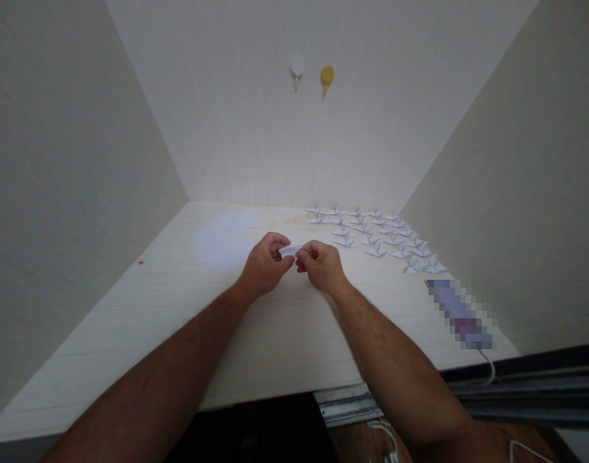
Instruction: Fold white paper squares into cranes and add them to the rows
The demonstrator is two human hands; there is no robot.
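Observation:
Between my two hands, above the middle of the table, is a small folded piece of white paper (289, 250). My left hand (268, 262) pinches its left side with thumb and fingers. On the other side, my right hand (321, 263) grips the right end, its fingers curled in. The fingers cover part of the paper, so its full shape is hidden. Several folded white paper cranes (371, 241) stand in rows to the right, beyond my right hand. Left of my left hand lies a spread of white paper sheets (227, 238).
A pixelated flat device (458, 312) with a white cable (490, 366) lies near the table's right edge. A small orange spot (141, 262) is at the left. Walls enclose three sides of the white table (154, 321). A white hook (297, 66) and a yellow hook (327, 75) hang on the back wall.

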